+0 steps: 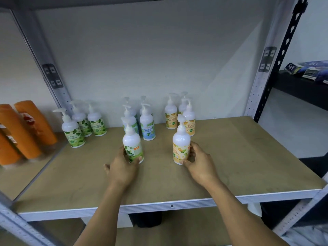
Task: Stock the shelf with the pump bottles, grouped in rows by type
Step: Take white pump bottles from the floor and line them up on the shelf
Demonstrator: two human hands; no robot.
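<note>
The left hand (pixel 122 167) has its grip clamped on a green bottle (pixel 132 142): the thumb lies across the lower front and the fingers go around the left side. This bottle leans a little to the left, and its pump head points away from the person. The right hand (pixel 200 164) has its grip clamped on a yellow bottle (pixel 181 141), thumb at the base and fingers behind the label. This bottle stands nearly upright. Both bottles are low over the middle of the shelf (pixel 239 157). It seems that their bottoms touch the board, but the picture is too soft there to be sure.

Behind the green bottle stands the blue group (pixel 147 126), just beside it. Behind the yellow bottle stands the yellow group (pixel 171 114) of three, also close. At the rear left, well apart from both hands, is the green group (pixel 96 124) of three bottles.

On the next shelf to the left stand tall orange bottles (pixel 23 132). To the far right, on a dark shelf, lie some boxes (pixel 308 70).
</note>
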